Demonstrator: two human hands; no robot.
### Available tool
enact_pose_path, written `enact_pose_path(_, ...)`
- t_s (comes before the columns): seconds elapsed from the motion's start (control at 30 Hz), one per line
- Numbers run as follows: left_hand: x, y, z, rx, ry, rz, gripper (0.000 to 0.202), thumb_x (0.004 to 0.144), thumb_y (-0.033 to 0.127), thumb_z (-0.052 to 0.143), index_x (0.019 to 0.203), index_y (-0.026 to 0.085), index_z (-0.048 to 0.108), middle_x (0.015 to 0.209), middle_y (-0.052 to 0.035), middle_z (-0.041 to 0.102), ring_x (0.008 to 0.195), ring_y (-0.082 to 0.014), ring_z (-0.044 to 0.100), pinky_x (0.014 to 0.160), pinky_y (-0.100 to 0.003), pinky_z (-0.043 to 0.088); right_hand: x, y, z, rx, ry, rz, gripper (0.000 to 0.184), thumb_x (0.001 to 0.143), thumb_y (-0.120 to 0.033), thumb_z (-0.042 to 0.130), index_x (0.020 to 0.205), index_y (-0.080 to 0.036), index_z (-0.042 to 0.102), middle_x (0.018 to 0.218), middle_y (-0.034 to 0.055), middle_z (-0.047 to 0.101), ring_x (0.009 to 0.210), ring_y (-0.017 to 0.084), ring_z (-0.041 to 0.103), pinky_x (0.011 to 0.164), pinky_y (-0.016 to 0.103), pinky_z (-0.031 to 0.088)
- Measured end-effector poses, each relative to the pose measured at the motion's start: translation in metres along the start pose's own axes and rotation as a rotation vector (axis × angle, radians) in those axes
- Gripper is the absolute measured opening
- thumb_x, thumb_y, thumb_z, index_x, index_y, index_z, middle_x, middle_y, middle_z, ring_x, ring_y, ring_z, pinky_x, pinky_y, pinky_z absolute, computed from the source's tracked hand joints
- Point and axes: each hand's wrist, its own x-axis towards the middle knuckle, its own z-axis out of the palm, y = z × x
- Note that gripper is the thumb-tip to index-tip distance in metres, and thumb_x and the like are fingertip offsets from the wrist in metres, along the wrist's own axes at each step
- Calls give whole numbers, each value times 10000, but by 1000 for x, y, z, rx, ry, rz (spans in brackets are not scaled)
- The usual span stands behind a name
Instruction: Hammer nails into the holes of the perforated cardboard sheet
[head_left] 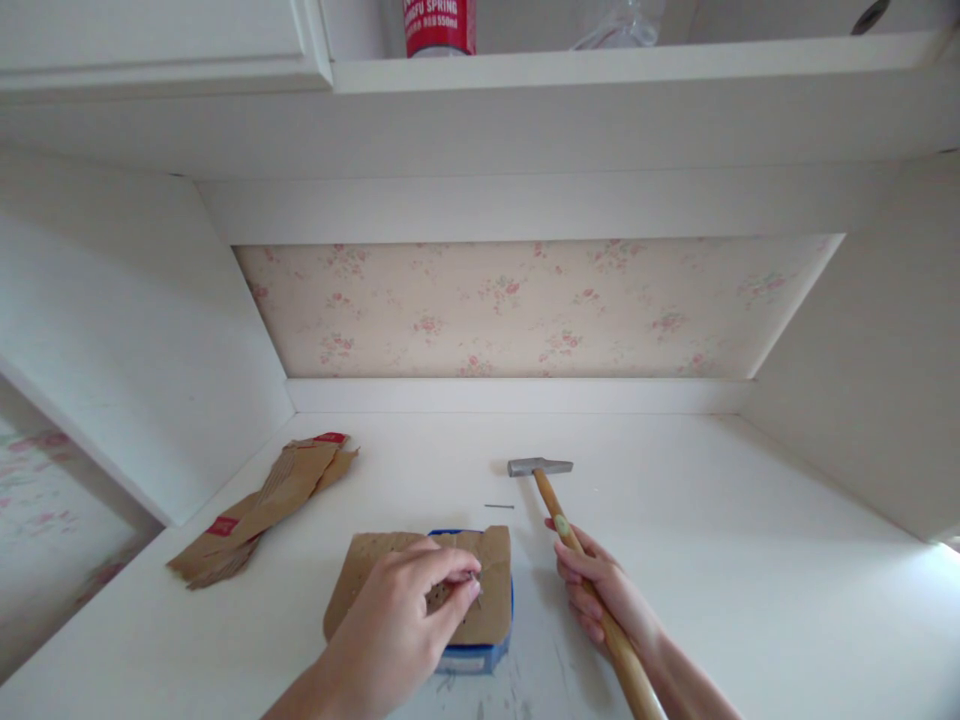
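My left hand [405, 615] is over a piece of brown cardboard [491, 590], its thumb and forefinger pinched on a small nail [478, 590]. Small holes dot the cardboard, which lies on top of a blue box [474, 660]; my hand hides part of both. Wrapped around the wooden handle of a hammer [551, 492] is my right hand [600, 580]. The hammer's grey metal head sits to the upper right of the cardboard, low over or on the white surface. Another nail [499, 506] lies loose between the box and the hammer head.
Torn strips of brown cardboard [262, 510] lie at the left on the white tabletop [675, 500]. White side panels and a back edge enclose the surface. Overhead runs a shelf [600, 65] bearing a red can [440, 25] and a clear plastic item [622, 25].
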Motion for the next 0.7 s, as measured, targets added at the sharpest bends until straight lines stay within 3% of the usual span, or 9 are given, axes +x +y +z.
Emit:
enact_pose_path(0.2,-12,-11,16,39,117,102,397,885,213,616,1265,291,530,871,63,774,838,-128,738,843,-202,566,1,2,0,-18,-7,-16,369,872,-297,626,1206,-211,495,547,-135,455,267,-10,263,197,116,365)
enact_pose_path(0.4,-18,-12,30,144,223,317,433,914,163,552,1325,263,459,847,13,760,787,-154,735,804,-247,595,1,4,0,-47,-6,-34,444,847,-318,657,1235,-208,470,538,-136,470,259,-3,279,193,126,370)
enact_pose_path(0.5,-18,-11,35,150,228,352,418,939,163,517,1341,250,440,840,-4,756,725,-142,739,714,-207,607,0,4,0,-54,-9,-36,447,845,-327,658,1231,-203,471,537,-134,473,258,-3,280,194,125,365)
enact_pose_path(0.7,-22,-19,46,107,212,392,466,964,155,495,1410,229,380,897,-18,776,707,-126,755,698,-154,605,-1,5,0,-52,11,-23,466,843,-333,661,1245,-218,457,535,-136,475,260,1,278,197,125,361)
